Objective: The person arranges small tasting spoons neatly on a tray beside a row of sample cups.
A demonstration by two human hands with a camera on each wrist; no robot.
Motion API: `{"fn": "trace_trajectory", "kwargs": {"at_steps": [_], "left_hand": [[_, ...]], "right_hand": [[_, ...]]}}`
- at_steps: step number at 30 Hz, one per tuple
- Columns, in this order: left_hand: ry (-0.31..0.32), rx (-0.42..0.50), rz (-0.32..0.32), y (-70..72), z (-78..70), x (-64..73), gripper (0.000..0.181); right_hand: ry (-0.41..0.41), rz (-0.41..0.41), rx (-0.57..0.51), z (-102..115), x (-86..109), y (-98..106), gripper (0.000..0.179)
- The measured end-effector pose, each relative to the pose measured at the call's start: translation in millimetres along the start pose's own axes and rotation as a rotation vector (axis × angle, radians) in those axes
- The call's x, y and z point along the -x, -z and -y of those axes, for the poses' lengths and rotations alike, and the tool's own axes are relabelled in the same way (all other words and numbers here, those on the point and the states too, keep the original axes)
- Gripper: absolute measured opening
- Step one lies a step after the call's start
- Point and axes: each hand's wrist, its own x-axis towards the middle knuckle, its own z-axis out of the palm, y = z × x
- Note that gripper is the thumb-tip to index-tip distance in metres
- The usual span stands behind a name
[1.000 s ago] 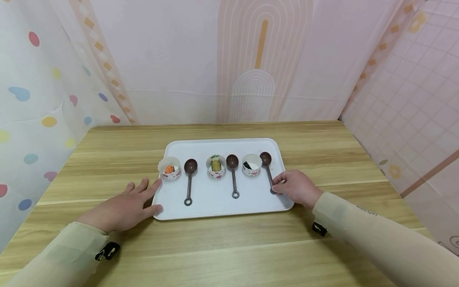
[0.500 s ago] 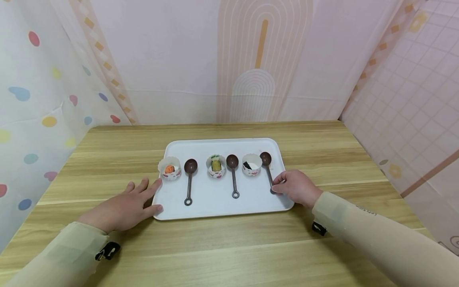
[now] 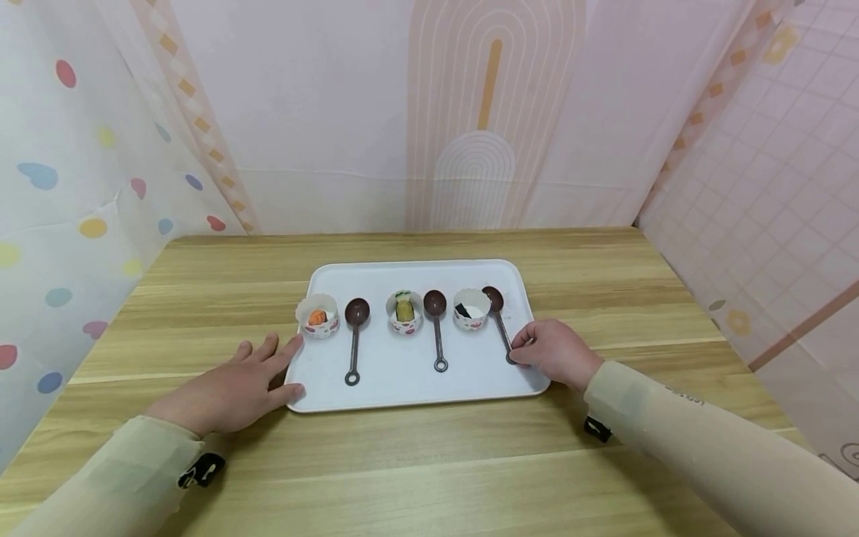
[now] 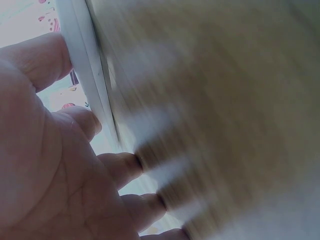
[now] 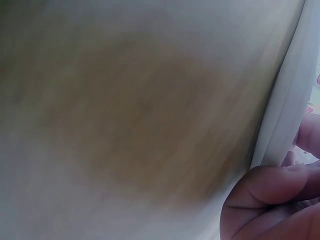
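Note:
My right hand (image 3: 558, 352) pinches the handle end of the rightmost brown scoop (image 3: 493, 300) on the white tray (image 3: 396, 384). That scoop's bowl lies against or very near a paper cup (image 3: 472, 318) holding a small black piece. Spread and straight, my left hand (image 3: 231, 391) touches the tray's left edge with thumb and index finger. Near it is a paper cup (image 3: 322, 327) with an orange piece inside. A second scoop (image 3: 355, 343) lies beside that cup. In the middle are a cup (image 3: 404, 325) with a yellow-green piece and a third scoop (image 3: 438, 332).
A wood-grain table (image 3: 429, 470) extends around the tray. Behind it hangs a pale patterned curtain (image 3: 322, 112), with a dotted one (image 3: 80, 186) at left and a checked one (image 3: 792, 186) at right.
The bowl of the rightmost scoop has swung slightly left toward the cup with the black piece, while my right hand stays at its handle end. My left hand has not moved.

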Motion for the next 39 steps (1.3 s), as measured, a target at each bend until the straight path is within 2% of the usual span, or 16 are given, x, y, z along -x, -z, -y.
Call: {"fn": "trace_trajectory", "kwargs": {"at_steps": [18,39], "left_hand": [[-0.006,0.008,0.0,0.5,0.0,0.9,0.093],[-0.002,0.01,-0.004,0.4,-0.5,1.1,0.093]], "right_hand": [[0.01,-0.007,0.083,0.1,0.1,1.2,0.015],[-0.042,0.019,0.113,4.9,1.8,3.0,0.024]]}}
